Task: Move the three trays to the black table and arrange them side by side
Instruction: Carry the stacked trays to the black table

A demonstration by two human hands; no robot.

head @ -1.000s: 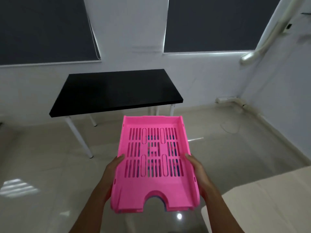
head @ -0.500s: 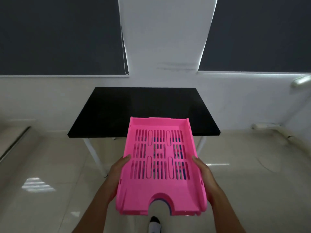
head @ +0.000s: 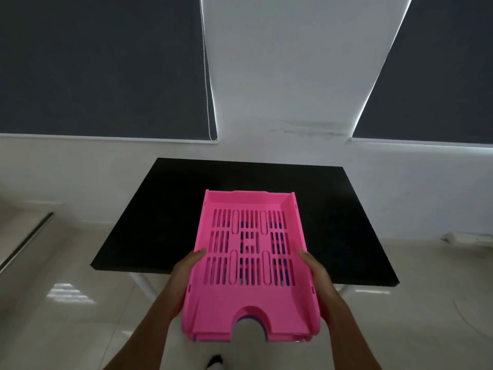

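I hold a stack of trays in front of me, a pink slotted tray [head: 250,300] on top. Blue and purple edges of trays beneath it show through the slots and at the front notch [head: 256,320]. My left hand [head: 184,276] grips the stack's left side and my right hand [head: 318,279] grips its right side. The stack's far end hangs over the near part of the black table [head: 160,222], which stands against the white wall.
Dark roller blinds [head: 101,65] cover two windows above the table. White table legs [head: 144,285] show under its front edge. Glossy pale floor tiles [head: 66,316] lie all around. A white strip [head: 464,237] lies on the floor at the right wall.
The black table has come nearer and more central in view. The tray stack, held the same way in both hands, now reaches over the table's front edge.
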